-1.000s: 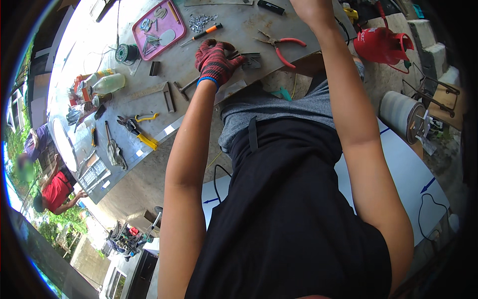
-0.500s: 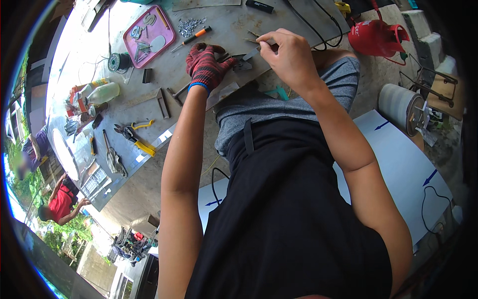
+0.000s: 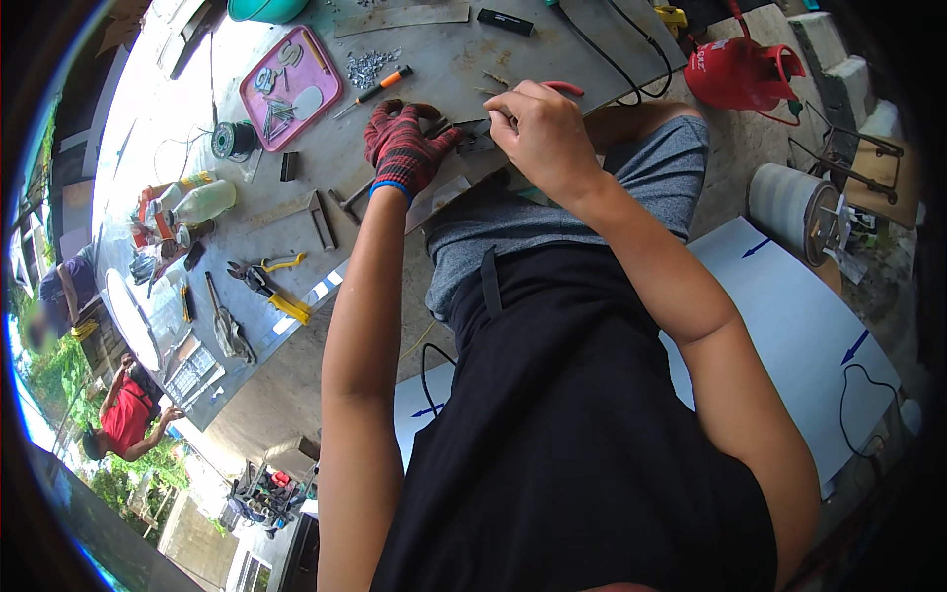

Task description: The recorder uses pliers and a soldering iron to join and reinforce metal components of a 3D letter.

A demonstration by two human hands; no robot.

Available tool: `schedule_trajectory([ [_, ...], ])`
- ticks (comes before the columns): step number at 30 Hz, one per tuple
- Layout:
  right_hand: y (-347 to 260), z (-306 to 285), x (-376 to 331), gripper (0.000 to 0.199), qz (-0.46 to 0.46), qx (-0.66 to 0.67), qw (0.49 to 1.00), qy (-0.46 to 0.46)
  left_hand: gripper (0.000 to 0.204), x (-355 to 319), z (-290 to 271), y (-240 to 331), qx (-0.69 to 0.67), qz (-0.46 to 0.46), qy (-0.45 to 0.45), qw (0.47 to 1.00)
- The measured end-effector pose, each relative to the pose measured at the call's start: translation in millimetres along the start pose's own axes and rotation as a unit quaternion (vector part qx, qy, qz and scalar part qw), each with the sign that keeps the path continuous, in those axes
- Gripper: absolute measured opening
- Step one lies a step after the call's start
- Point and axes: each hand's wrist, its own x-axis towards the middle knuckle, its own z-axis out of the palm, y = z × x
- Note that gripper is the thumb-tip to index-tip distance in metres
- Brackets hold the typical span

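My left hand (image 3: 406,148), in a red and black knitted glove, rests at the table's near edge. Its fingers and thumb close around a small dark metal piece (image 3: 434,128), mostly covered by the glove. My bare right hand (image 3: 541,128) is just to the right, thumb and forefinger pinched. Between them is a thin grey metal strip (image 3: 480,127), whose far end meets the metal by the left thumb; the fingers hide much of it. Behind the right hand lie a red-handled tool (image 3: 564,88) and small brass-coloured bits (image 3: 495,79).
On the metal table (image 3: 434,59) lie a screwdriver (image 3: 375,91), small fasteners (image 3: 370,67), a pink tray (image 3: 330,97), a wire spool (image 3: 233,140), a hammer (image 3: 347,204), yellow-handled cutters (image 3: 264,281) and a bottle (image 3: 205,201). A red gas cylinder (image 3: 735,74) stands right. Two people are far left.
My right hand has moved left and slightly down toward the gloved hand, bringing the strip against the metal there. The red-handled tool has come into sight behind it. My left hand stays nearly still.
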Motion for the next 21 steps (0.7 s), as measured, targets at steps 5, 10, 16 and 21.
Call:
schedule_trajectory([
  [5, -1.0, -2.3, -1.5, 0.009, -0.003, 0.006, 1.0, 0.008, 0.065, 0.7, -2.6, 0.0, -0.005, -0.003, -0.017, 1.0],
  [10, -5.7, -3.9, -7.6, 0.011, -0.021, 0.001, 0.999, 0.03, 0.065, -0.3, -3.6, 2.8, -0.013, -0.01, -0.03, 0.999],
  [16, -9.0, 2.4, -16.2, 0.014, -0.018, -0.011, 0.998, 0.063, 0.066, 0.6, -0.3, 0.5, -0.012, -0.003, -0.015, 1.0],
  [21, -5.6, 8.5, -19.2, 0.014, -0.017, -0.004, 0.997, 0.079, 0.067, -1.0, -4.4, 3.3, -0.015, -0.015, -0.017, 1.0],
])
